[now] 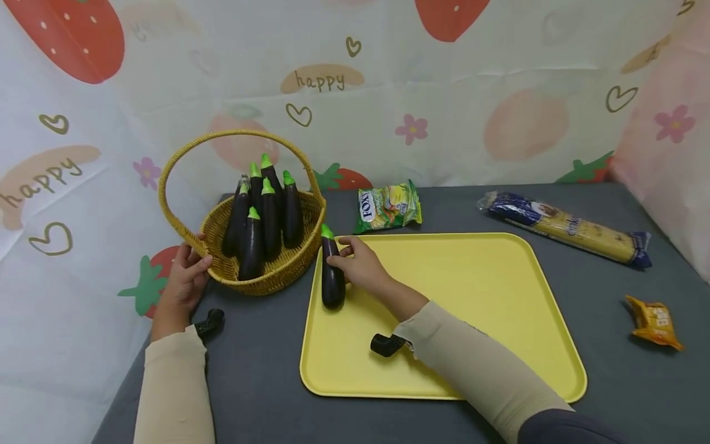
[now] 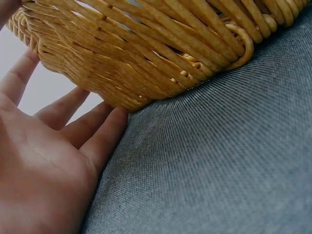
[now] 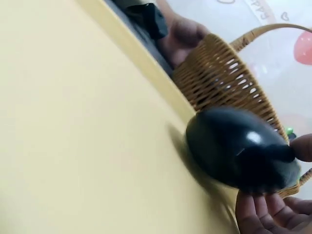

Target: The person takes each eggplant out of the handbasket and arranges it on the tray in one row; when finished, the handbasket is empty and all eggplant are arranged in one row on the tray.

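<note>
My right hand (image 1: 367,266) pinches a dark eggplant (image 1: 333,285) with a green stem, thumb on one side and fingers on the other. That eggplant is over the left edge of a yellow tray (image 1: 444,308); in the right wrist view its rounded end hangs close over the tray surface. To the left, a yellow wicker basket (image 1: 283,280) with a tall handle holds several more eggplants (image 1: 252,246) standing on end. My left hand (image 1: 187,285) grips the basket's left side, thumb at the rim. In the left wrist view, its fingers (image 2: 105,134) spread against the outer weave.
Behind the tray lies a green candy bag (image 1: 389,206). A long pack of noodles (image 1: 566,228) is at the back right, and a small orange packet (image 1: 656,322) sits right of the tray. A printed cloth (image 1: 388,92) hangs behind the grey table (image 1: 261,370).
</note>
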`<state>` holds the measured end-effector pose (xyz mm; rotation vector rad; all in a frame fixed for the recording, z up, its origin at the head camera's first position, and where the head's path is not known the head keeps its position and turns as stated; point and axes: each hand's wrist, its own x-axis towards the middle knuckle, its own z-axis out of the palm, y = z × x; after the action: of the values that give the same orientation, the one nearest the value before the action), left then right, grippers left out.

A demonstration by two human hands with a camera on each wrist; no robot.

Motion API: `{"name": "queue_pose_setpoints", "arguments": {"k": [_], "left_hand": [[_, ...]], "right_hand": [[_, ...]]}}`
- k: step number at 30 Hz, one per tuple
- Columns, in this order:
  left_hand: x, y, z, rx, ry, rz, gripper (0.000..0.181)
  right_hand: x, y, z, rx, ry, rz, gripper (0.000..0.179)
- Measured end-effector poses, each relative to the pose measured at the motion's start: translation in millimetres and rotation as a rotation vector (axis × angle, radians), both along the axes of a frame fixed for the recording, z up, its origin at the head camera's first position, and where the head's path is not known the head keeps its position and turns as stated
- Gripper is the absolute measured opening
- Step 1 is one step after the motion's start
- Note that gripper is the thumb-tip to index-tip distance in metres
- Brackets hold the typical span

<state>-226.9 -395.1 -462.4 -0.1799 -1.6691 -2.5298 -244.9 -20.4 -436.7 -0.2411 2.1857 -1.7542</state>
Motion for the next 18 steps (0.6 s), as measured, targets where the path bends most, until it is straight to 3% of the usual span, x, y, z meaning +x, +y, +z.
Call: {"name": "queue_pose_setpoints", "arguments": {"k": [5,9,18], "left_hand": [[-0.5,0.6,0.5,-0.001,-0.016,0.004,0.043],[-1.2,0.9,1.8,0.007,-0.011,0.000,0.043],[-1.0,-0.1,-0.2,-0.002,-0.017,-0.002,0.043]], "right_hand": [[-0.2,-1.0,-6.7,0.197,0.063,0.028,0.056],[0.0,-4.4,-7.0,0.280,0.115,0.050,0.055],[-2.8,-4.4,-4.8,0.298,0.135,0.080,0.049]]}}
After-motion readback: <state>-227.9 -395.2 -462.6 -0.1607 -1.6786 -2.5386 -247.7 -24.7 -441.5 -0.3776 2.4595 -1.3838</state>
